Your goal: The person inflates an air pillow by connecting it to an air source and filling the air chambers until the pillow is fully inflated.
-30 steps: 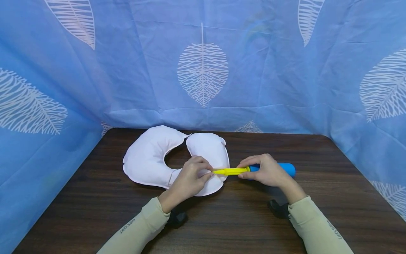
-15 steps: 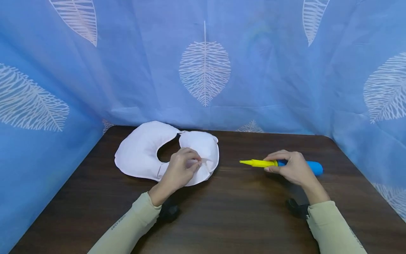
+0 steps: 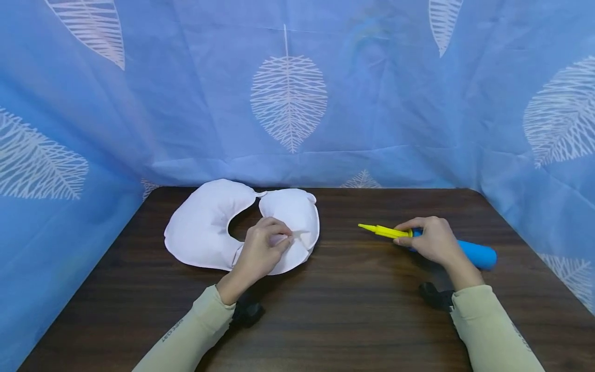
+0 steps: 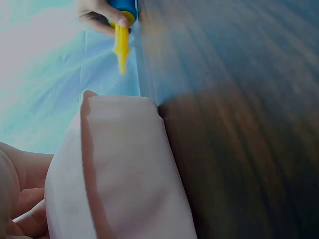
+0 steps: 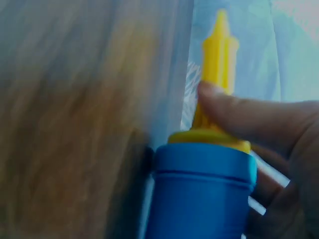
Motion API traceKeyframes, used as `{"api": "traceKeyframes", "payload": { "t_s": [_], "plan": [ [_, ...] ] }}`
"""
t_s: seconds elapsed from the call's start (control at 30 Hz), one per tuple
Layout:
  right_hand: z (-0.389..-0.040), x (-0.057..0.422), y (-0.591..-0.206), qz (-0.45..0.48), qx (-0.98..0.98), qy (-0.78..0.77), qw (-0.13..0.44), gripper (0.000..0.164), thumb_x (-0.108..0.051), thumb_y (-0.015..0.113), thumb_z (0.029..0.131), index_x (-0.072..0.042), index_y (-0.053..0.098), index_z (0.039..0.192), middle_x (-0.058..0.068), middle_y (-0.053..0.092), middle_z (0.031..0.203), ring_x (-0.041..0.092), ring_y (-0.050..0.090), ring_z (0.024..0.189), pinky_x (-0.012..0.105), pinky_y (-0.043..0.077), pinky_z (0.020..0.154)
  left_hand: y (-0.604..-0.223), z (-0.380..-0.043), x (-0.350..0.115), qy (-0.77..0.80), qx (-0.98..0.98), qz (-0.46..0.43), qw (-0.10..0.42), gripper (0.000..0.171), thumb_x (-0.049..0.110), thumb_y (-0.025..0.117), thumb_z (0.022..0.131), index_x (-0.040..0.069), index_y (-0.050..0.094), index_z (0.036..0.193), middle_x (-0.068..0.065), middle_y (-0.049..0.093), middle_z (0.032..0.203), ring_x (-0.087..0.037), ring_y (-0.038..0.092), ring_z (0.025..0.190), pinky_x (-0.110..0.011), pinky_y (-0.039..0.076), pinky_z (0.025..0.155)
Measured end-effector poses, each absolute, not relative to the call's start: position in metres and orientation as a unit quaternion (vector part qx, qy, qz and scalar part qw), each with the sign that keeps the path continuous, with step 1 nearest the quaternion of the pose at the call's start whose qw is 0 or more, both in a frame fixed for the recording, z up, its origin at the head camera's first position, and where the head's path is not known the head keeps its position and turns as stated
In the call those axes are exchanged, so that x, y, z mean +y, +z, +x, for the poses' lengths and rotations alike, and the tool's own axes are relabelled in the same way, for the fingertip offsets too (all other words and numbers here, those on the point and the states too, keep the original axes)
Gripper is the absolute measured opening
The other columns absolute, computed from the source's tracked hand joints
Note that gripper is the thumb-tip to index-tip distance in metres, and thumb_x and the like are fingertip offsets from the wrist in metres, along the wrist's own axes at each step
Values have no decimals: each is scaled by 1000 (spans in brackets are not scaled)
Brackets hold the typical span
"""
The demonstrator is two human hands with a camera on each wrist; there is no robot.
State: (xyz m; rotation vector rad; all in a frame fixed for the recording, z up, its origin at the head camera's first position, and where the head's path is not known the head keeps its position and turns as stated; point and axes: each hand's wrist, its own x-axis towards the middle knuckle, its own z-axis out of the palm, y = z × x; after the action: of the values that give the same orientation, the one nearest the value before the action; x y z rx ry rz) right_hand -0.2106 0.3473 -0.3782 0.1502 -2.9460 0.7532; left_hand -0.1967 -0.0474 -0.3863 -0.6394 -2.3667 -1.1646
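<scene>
A white U-shaped inflatable neck pillow [image 3: 200, 227] lies puffed up at the left of the table. My left hand [image 3: 260, 248] pinches a small part on its right arm between thumb and fingers; the fingers hide what that part is. Off to the right, my right hand [image 3: 436, 240] grips a blue hand pump [image 3: 478, 254] around its yellow front end. The yellow nozzle [image 5: 217, 59] points left and upward, apart from the pillow. In the left wrist view, the pillow's seamed edge [image 4: 129, 159] stands close, with the pump's nozzle [image 4: 121, 45] beyond it.
Both arms reach over a dark wood-grain table [image 3: 353, 320]. A blue curtain [image 3: 372, 103] with white leaf prints hangs behind the table and along both sides. Dark wrist mounts [image 3: 248, 313] sit below the wrists.
The pump's nozzle, earlier at the left fingers by the pillow, has moved away to the right with my right hand. The pump now tilts more. My left hand keeps its pinch.
</scene>
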Motion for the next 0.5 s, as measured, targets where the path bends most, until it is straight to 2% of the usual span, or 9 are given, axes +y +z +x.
{"api": "traceKeyframes", "payload": {
  "t_s": [0.07, 0.27, 0.4, 0.5],
  "plan": [
    [-210, 352, -378, 30, -970, 237, 43, 39, -27, 82, 96, -1, 78, 125, 28, 68, 109, 30, 51, 80, 39, 39, 65, -386, -197, -48, -422, -853, -228, 207, 5, 0, 85, 86, 3, 83, 89, -6, 77, 95, -24, 71, 100, -38, 57, 87],
    [-202, 377, -382, -18, -975, 215, 60, 47, -31, 76, 100, 2, 71, 133, 16, 61, 84, 26, 44, 68, 39, 34, 56, -385, -195, -48, -428, -852, -226, 200, 6, -1, 86, 86, 3, 83, 90, -6, 77, 95, -23, 70, 99, -37, 58, 88],
    [-194, 401, -384, -61, -976, 196, 79, 50, -33, 75, 100, 4, 69, 133, 19, 59, 83, 28, 45, 66, 40, 34, 53, -384, -195, -48, -431, -851, -230, 195, 5, -1, 85, 86, 3, 83, 90, -6, 77, 96, -23, 70, 100, -38, 59, 89],
    [-191, 414, -382, -83, -976, 186, 80, 52, -35, 75, 100, 4, 68, 134, 28, 62, 96, 30, 49, 71, 42, 37, 54, -384, -194, -49, -432, -851, -226, 195, 5, -1, 84, 87, 3, 83, 90, -6, 77, 96, -23, 70, 101, -37, 59, 90]
  ]
}}
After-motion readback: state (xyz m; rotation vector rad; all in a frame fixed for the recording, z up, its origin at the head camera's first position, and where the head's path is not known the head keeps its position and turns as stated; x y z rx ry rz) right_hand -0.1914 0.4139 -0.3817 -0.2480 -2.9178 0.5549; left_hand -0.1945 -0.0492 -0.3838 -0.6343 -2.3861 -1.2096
